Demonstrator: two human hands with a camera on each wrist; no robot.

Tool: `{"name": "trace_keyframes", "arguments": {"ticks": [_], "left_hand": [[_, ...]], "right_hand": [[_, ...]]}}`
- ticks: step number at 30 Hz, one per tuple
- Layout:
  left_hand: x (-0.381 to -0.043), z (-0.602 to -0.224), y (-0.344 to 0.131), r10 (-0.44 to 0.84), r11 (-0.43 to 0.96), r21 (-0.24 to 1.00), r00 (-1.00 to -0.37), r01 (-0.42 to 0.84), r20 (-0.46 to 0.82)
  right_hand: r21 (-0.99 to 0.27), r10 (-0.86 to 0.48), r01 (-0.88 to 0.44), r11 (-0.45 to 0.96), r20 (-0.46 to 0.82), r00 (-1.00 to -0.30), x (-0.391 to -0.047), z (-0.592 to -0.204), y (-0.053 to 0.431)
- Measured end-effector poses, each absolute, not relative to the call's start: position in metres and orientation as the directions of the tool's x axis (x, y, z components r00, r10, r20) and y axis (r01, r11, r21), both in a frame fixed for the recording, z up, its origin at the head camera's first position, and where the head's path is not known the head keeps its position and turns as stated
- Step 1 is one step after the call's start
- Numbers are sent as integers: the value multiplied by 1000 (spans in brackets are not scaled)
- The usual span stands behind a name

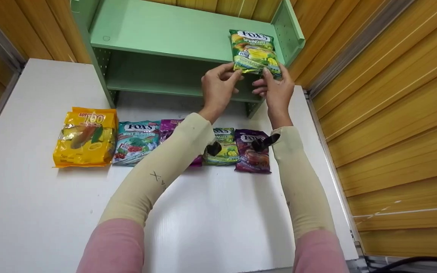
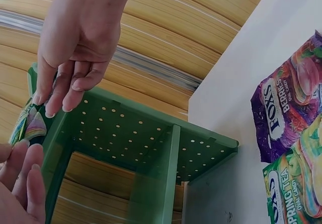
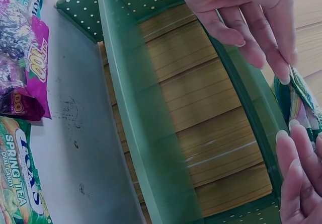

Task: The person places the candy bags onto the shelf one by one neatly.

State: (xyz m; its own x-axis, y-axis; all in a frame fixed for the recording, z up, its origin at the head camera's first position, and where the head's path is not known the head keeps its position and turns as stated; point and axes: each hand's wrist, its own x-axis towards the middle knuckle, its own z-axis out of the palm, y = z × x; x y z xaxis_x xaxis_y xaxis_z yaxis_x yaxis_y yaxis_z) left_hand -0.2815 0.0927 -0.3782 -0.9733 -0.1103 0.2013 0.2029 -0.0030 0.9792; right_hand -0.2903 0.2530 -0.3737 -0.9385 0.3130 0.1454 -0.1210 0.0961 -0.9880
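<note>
Head view: one green Spring Tea packet was held at the right end of the top shelf, its near edge overhanging; whether it rested there could not be told. Left hand pinched its near left corner; right hand pinched its near right corner. On the white table, left to right, stood a yellow mango bag, teal Mint Blossom packet, magenta bag partly hidden, second green packet and purple Berries packet.

Shop-like booth: shelf, candy bags
</note>
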Motion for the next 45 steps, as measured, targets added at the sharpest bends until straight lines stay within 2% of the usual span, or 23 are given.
{"name": "trace_keyframes", "arguments": {"ticks": [13,27,45], "left_hand": [[-281,-378,94,16,-21,988,-989,150,150],[-287,-377,93,116,25,996,-990,83,79],[-294,-378,90,179,98,994,-983,54,35]], "right_hand": [[-996,306,-61,69,79,-949,-290,-353,246],[-995,322,27,94,5,-947,-296,-342,246],[-988,315,111,103,-73,-946,-309,-344,251]]}}
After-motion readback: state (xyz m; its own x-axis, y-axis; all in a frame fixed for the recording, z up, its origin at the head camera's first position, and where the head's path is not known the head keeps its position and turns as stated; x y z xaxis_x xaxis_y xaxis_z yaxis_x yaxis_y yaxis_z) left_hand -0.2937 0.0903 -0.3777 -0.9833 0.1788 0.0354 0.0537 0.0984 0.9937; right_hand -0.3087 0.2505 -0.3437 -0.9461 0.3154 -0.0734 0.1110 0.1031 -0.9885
